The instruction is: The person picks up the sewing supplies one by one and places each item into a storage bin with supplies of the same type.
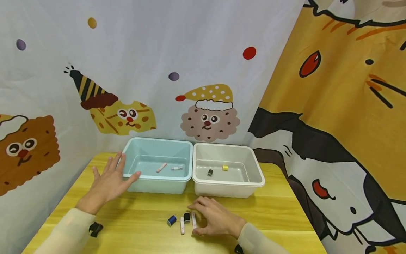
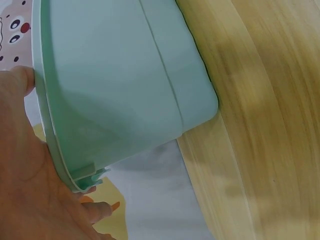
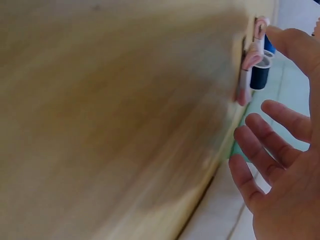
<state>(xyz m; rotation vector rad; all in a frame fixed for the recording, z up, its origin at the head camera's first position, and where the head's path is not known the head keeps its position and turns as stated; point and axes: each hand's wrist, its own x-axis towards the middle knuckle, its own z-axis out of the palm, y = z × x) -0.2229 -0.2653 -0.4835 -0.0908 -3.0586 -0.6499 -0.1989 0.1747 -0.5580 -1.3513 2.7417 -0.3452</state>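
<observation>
My left hand [image 1: 109, 181], fingers spread, rests on the left front corner of the light blue bin [image 1: 158, 186], thumb at its rim. My right hand [image 1: 215, 217] is low over the table with thumb and fingers apart, the fingertips near a narrow folded pink-and-white strip [image 1: 194, 221]. Left of that strip stands a black thread spool [image 1: 186, 217], then a second folded strip [image 1: 182, 225] and a blue thread spool [image 1: 171, 221] lying tilted. In the right wrist view the thumb is close by the strips and the black spool [image 3: 259, 75], with nothing gripped.
Two similar pink-and-white strips [image 1: 161, 167] lie inside the blue bin. Beside it, a white bin [image 1: 228, 190] holds a dark green spool [image 1: 210, 172] and a yellow spool [image 1: 225, 168]. Both bins stand on the wooden table [image 1: 142, 218] against a cartoon-printed curtain [image 1: 133, 46].
</observation>
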